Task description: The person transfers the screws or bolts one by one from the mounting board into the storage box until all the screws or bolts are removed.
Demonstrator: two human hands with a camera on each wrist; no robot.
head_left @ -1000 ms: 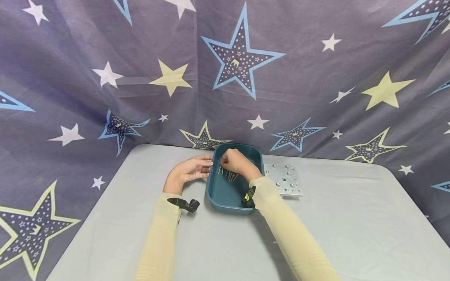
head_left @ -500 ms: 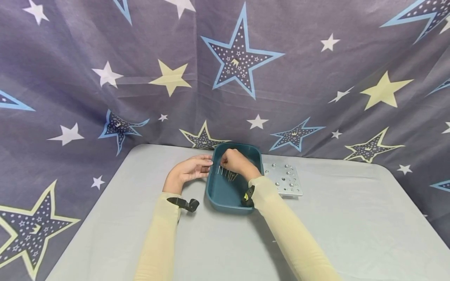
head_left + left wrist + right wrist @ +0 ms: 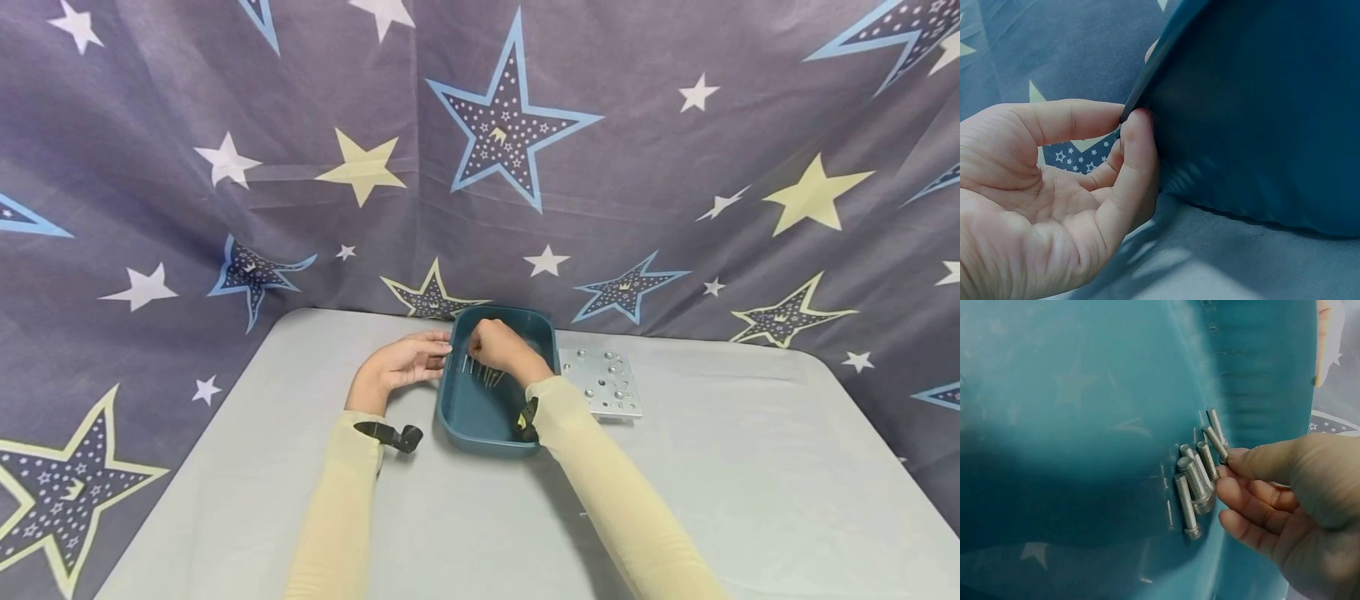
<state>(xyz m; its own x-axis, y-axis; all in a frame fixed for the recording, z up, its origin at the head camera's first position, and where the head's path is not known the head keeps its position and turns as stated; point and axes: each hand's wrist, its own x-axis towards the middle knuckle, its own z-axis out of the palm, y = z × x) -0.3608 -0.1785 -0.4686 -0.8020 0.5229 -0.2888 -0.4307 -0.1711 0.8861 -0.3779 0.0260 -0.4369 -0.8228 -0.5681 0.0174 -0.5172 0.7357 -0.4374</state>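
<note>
A deep blue-green plastic tub stands toward the back of the table. My left hand is at its left side, holding the rim between thumb and fingers; the left wrist view shows the fingers against the outer wall. Inside the tub, my right hand works over a row of metal bolts. Thumb and fingers of the right hand pinch the end of one slim bolt, at the upper end of the row. Several bolts lie side by side, some thicker than others.
Right of the tub sits a silver metal plate carrying several round bolt heads and holes, raised slightly off the table. A star-patterned curtain hangs right behind the table. Each wrist wears a black strap.
</note>
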